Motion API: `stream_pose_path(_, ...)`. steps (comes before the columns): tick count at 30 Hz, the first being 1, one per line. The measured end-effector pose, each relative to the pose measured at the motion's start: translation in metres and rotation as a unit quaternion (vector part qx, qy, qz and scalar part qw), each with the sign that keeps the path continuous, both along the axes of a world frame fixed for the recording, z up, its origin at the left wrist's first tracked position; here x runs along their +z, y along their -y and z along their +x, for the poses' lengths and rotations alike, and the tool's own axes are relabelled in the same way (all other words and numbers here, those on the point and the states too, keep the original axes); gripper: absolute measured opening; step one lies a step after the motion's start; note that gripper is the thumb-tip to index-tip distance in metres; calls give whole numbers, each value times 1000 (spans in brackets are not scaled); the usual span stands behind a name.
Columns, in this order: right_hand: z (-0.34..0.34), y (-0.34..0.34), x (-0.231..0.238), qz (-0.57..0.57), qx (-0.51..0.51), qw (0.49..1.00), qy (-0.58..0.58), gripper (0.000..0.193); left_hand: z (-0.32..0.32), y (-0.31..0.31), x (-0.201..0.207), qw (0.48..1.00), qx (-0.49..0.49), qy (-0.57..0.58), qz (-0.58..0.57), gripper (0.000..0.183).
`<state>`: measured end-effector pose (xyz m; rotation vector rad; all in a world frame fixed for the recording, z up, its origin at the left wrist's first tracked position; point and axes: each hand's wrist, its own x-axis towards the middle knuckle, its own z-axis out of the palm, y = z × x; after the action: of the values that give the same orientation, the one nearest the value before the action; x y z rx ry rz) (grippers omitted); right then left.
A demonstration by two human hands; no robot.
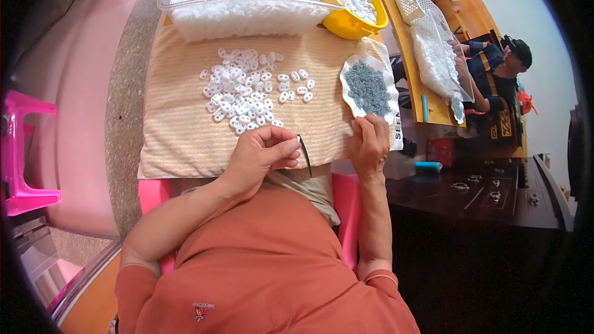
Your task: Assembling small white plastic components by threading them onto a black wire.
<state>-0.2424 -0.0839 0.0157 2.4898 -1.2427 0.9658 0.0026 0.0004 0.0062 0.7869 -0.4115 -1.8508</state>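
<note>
My left hand (263, 156) is closed in a pinch, with a thin, dark, slightly curved tool (305, 156) between thumb and fingers. A bit of white shows at the tool's upper end, too small to make out. My right hand (370, 143) rests at the near rim of a white scalloped dish (347, 94). Its fingers are bent together, and their tips are partly hidden. Tiny grey pieces (367, 88) fill the dish. Beyond my left hand lies a pile of small white oval parts with two holes (238, 94). Several more such parts (296, 86) lie apart to its right.
A striped beige cloth (176, 136) covers the table. At its far side stand a clear bin (247, 15) and a yellow tub (352, 28), both full of white parts. Another person (495, 68) sits at a table to the right. A pink stool (31, 148) stands left.
</note>
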Motion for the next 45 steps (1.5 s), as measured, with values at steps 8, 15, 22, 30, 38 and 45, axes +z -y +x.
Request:
stream_pose_path(8, 30, -23, 9, 122, 35, 981, 146, 11, -1, 0, 4, 999, 30, -5, -8, 16)
stream_pose_path(15, 60, -46, 14, 436, 84, 827, 346, 9, 1, -1, 0, 1000, 11, -9, 8, 17)
stream_pose_path(22, 74, -49, 11, 494, 117, 753, 419, 12, 0, -1, -2, 1000, 18, 4, 2, 19)
stream_pose_path(30, 69, -47, 3, 508, 109, 748, 413, 10, 0, -1, -2, 1000, 20, -3, 5, 20)
stream_pose_path(38, 72, -47, 3, 497, 133, 743, 429, 9, -2, -1, -3, 1000, 22, -1, -2, 19)
stream_pose_path(45, 72, -47, 1, 495, 168, 731, 439, 8, -2, -1, -2, 1000, 5, -3, -18, 18)
